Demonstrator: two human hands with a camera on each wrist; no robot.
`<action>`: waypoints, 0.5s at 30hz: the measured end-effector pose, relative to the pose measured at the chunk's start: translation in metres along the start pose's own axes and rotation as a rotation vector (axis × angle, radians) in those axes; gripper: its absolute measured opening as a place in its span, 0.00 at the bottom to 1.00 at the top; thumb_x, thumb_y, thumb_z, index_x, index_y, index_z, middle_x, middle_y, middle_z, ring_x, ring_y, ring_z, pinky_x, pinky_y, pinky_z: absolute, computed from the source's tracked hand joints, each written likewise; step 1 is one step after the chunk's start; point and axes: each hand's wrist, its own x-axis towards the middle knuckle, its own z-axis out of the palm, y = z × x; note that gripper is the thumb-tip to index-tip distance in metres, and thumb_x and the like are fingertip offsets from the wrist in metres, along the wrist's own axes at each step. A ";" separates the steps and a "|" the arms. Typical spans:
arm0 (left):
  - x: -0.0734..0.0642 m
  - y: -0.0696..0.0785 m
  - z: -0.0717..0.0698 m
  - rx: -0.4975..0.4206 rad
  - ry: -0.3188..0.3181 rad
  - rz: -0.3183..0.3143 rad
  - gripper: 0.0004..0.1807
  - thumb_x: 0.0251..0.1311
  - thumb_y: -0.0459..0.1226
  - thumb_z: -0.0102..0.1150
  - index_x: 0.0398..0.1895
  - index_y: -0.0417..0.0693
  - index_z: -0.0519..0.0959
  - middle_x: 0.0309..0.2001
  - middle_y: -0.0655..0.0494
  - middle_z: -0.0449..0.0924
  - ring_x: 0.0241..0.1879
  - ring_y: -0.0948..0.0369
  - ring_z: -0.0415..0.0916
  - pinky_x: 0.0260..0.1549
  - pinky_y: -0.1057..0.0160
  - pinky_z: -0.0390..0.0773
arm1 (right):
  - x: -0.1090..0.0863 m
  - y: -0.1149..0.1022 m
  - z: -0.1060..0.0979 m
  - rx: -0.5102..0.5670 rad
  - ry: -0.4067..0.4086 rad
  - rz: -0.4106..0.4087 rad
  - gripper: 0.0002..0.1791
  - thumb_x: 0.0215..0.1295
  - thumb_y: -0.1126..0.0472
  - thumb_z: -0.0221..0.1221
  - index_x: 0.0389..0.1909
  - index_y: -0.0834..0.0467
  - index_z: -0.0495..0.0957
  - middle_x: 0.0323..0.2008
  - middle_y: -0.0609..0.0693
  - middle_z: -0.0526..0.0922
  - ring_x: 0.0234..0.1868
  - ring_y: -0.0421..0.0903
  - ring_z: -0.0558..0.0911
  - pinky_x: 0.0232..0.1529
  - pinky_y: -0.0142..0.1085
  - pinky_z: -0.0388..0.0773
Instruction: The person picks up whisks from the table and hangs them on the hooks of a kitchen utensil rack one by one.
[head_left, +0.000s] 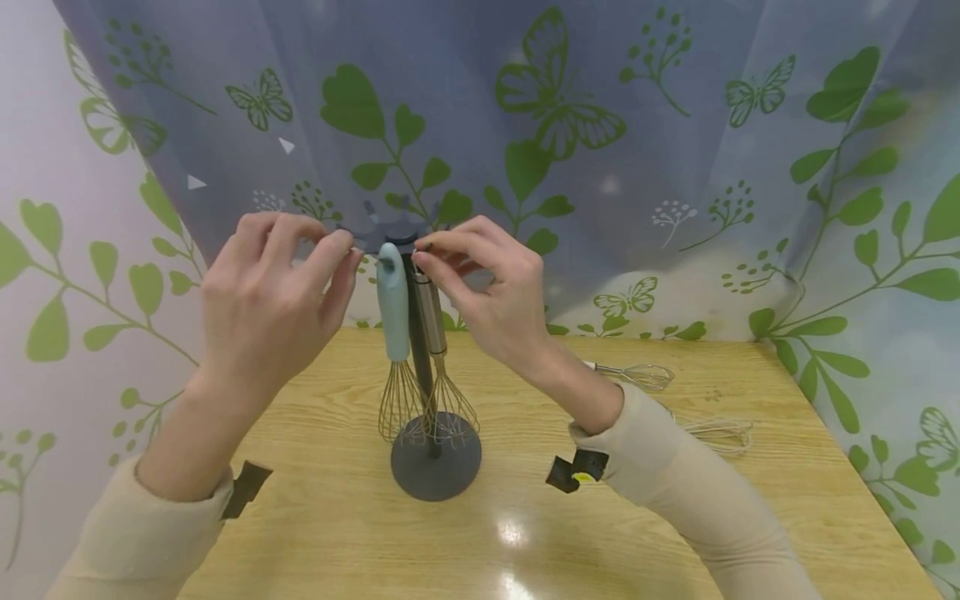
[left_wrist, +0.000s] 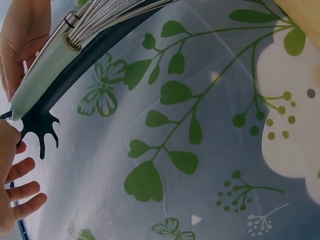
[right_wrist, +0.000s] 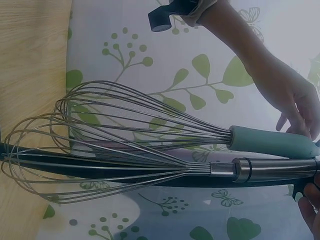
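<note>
A dark utensil stand (head_left: 420, 350) with a round base and a crown of hooks (left_wrist: 42, 127) stands upright on the table. From it hang a whisk with a pale teal handle (head_left: 393, 304) and a whisk with a steel handle (head_left: 430, 312), wires downward. My left hand (head_left: 277, 279) pinches a hook end left of the teal handle with thumb and index finger; its other fingers are spread. The right hand (head_left: 487, 287) pinches at the top end of the steel whisk's handle, close by a hook. Fingers partly hide that end.
Two more whisks lie on the wooden table (head_left: 600, 533) at the right: a small one (head_left: 637, 377) and a larger wire one (head_left: 720, 433), partly behind my right forearm. A leaf-and-butterfly curtain (head_left: 660, 167) hangs close behind the stand.
</note>
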 end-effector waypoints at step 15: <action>-0.002 0.005 0.005 -0.031 0.006 -0.041 0.07 0.73 0.37 0.59 0.39 0.43 0.83 0.37 0.42 0.85 0.41 0.39 0.79 0.35 0.44 0.83 | -0.002 -0.003 -0.002 -0.008 0.013 -0.024 0.06 0.63 0.71 0.71 0.40 0.66 0.89 0.33 0.58 0.86 0.30 0.47 0.87 0.35 0.32 0.87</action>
